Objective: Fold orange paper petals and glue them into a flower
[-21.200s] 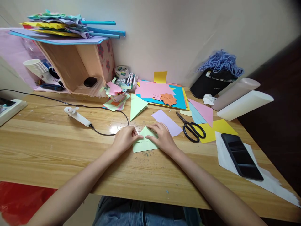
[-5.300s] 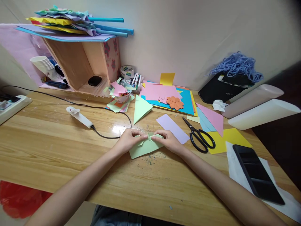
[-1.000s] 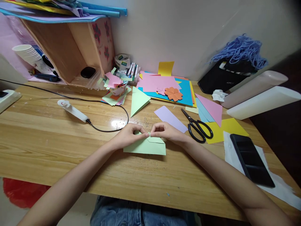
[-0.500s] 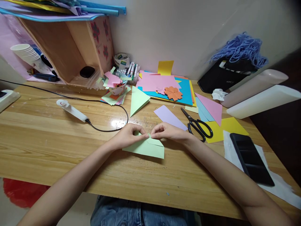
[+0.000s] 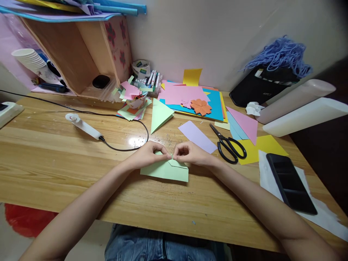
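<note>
A light green sheet of folded paper [image 5: 165,173] lies on the wooden table under both hands, with a creased flap along its upper right part. My left hand [image 5: 150,156] pinches its upper edge between thumb and fingers. Close beside it, my right hand [image 5: 190,154] pinches the same edge, the fingertips of both hands almost touching. What they grip at the very tips is small and partly hidden. Beyond the hands stands a folded green paper triangle [image 5: 161,115]. A lilac paper strip [image 5: 197,137] lies just past my right hand.
Black-handled scissors [image 5: 228,145] lie right of my right hand. Farther right are yellow paper [image 5: 268,146] and a black phone [image 5: 292,185]. A white device [image 5: 83,127] with a black cable is on the left. Stacked coloured sheets [image 5: 217,105] bear an orange paper flower [image 5: 201,107].
Both hands keep pinching the green paper's upper edge. The fingertips have shifted only slightly, and the paper appears a little higher and farther left in view.
</note>
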A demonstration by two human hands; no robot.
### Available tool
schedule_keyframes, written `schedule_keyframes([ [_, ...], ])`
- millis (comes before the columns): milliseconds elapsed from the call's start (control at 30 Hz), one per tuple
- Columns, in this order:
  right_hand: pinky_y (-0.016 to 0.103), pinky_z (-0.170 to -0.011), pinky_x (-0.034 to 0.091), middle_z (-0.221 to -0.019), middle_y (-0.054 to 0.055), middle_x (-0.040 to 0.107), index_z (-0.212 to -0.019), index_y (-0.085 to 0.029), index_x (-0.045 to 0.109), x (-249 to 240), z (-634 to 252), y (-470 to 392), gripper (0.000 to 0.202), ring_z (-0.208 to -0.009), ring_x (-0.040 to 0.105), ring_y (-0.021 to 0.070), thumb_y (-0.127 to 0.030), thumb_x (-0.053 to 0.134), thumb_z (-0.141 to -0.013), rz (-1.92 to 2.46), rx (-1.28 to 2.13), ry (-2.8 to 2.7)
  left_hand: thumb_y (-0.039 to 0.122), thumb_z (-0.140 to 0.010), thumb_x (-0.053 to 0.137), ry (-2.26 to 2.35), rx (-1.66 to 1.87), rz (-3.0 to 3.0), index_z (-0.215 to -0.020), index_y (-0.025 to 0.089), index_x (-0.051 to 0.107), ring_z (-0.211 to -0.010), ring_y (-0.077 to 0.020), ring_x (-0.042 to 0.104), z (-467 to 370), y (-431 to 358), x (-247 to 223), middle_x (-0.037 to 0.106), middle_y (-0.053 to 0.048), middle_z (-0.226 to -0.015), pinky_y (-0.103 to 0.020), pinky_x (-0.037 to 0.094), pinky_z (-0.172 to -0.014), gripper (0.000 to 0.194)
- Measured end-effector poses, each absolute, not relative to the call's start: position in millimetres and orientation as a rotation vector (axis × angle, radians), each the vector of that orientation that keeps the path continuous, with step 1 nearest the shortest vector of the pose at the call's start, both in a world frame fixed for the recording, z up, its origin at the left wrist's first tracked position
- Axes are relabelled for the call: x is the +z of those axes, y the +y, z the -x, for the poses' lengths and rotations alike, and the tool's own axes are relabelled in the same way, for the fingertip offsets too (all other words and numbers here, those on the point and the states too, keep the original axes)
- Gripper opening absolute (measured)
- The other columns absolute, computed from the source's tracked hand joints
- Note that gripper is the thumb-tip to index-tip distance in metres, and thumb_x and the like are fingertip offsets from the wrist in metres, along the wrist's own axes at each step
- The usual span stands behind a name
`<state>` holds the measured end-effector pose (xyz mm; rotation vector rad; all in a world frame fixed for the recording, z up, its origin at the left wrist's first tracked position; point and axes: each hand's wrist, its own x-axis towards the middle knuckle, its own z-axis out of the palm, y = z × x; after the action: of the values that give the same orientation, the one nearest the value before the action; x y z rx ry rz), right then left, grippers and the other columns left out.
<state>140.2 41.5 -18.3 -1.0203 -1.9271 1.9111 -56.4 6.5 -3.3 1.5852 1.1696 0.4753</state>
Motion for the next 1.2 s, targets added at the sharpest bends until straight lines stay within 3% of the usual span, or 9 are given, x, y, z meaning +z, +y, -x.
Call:
schedule_keyframes([
  [300, 0.02, -0.051, 0.036, -0.062, -0.002, 0.051, -0.077, -0.014, 0.061, -18.5, -143.8, 44.2, 0.026, -0.055, 0.045, 0.0075, -0.04, 0.06, -0.075, 0.857, 1.993, -1.978, 0.037, -0.071, 0.057, 1.122, 0.536, -1.615, -0.067, 0.016, 0.064, -0.065, -0.0124, 0.052, 55.8, 4.6, -5.1, 0.063, 0.0, -0.068, -0.022, 0.038, -0.063, 0.022],
  [767, 0.021, -0.051, 0.033, -0.067, -0.002, 0.051, -0.074, -0.016, 0.055, -25.9, -137.9, 36.6, 0.02, -0.057, 0.042, 0.008, -0.035, 0.056, -0.078, 0.812, 1.738, -2.058, 0.03, -0.068, 0.059, 1.208, 0.541, -1.717, -0.065, 0.014, 0.065, -0.065, -0.013, 0.055, 49.5, -1.1, -8.3, 0.065, 0.0, -0.066, -0.022, 0.04, -0.063, 0.017],
  [933, 0.02, -0.049, 0.032, -0.062, -0.003, 0.05, -0.07, -0.015, 0.056, -26.2, -137.6, 33.3, 0.012, -0.053, 0.04, 0.0071, -0.026, 0.057, -0.076, 0.862, 1.663, -2.094, 0.03, -0.068, 0.058, 1.231, 0.518, -1.74, -0.065, 0.014, 0.066, -0.063, -0.0122, 0.054, 48.4, -2.8, -10.9, 0.065, 0.0, -0.065, -0.022, 0.038, -0.06, 0.018],
  [1200, 0.019, -0.047, 0.032, -0.062, -0.002, 0.051, -0.072, -0.015, 0.058, -27.7, -140.6, 36.1, 0.014, -0.052, 0.043, 0.0072, -0.028, 0.054, -0.077, 0.84, 1.767, -2.062, 0.031, -0.068, 0.058, 1.222, 0.505, -1.731, -0.064, 0.014, 0.066, -0.06, -0.011, 0.05, 50.1, -1.7, -10.6, 0.061, 0.001, -0.06, -0.021, 0.037, -0.058, 0.019],
])
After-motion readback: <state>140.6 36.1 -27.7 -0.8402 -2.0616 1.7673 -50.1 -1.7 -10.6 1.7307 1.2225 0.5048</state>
